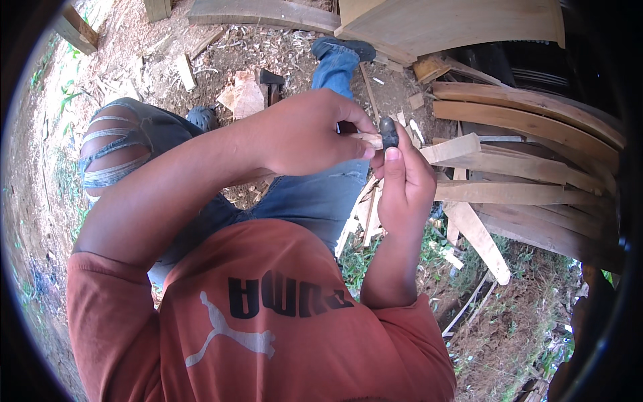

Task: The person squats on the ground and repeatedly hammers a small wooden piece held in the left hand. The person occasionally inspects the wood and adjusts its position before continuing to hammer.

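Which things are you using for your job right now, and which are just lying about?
Seem to be in use:
small, pale wooden piece, in the left hand
dark, round-ended object, in the right hand

Seem just lying about:
dark-headed hatchet
pale, chunky split wood
long, curved brown planks

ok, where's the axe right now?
In the head view, upper part, left of centre: the axe shows against the right side of a pale split wood chunk, beyond the left hand, between the two feet.
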`<state>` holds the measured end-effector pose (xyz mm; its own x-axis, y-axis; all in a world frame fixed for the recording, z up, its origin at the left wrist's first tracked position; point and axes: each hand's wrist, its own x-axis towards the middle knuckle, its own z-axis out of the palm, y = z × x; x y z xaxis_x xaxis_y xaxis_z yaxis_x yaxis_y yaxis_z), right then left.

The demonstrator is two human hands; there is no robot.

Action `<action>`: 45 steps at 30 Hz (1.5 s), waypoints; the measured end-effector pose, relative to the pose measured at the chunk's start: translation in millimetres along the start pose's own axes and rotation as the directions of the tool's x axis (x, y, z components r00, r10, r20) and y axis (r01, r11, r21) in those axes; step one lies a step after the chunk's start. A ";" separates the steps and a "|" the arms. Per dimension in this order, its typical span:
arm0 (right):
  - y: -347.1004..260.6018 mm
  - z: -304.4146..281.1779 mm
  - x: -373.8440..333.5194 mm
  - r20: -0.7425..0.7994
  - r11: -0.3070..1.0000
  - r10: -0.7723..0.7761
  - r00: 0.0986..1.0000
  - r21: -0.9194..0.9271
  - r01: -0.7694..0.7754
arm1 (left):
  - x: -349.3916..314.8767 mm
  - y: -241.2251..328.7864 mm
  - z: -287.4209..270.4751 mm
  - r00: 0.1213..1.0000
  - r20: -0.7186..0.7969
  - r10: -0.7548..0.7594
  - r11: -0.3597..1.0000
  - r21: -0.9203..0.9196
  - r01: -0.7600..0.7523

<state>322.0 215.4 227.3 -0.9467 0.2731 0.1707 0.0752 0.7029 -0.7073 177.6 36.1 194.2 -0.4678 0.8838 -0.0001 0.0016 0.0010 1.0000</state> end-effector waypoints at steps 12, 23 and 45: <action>-14.3 -12.1 23.7 0.154 0.984 -0.083 0.985 -0.145 0.106 | 4.6 -3.0 -7.4 0.998 -0.025 -0.062 0.968 -0.245 0.054; -44.4 3.6 81.3 0.124 0.901 -0.355 0.927 -0.219 0.374 | -6.0 10.1 -56.1 0.984 -0.126 -0.124 0.945 -0.318 0.079; -23.4 9.1 55.9 -0.009 0.935 -0.294 0.956 -0.212 0.286 | -19.7 24.4 -59.1 0.972 0.039 -0.230 0.962 -0.140 0.233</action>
<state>264.5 208.2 247.2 -0.9240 0.0603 0.3775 -0.1337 0.8741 -0.4669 134.6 -9.0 218.8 -0.4205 0.8777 -0.2298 -0.2315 0.1411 0.9626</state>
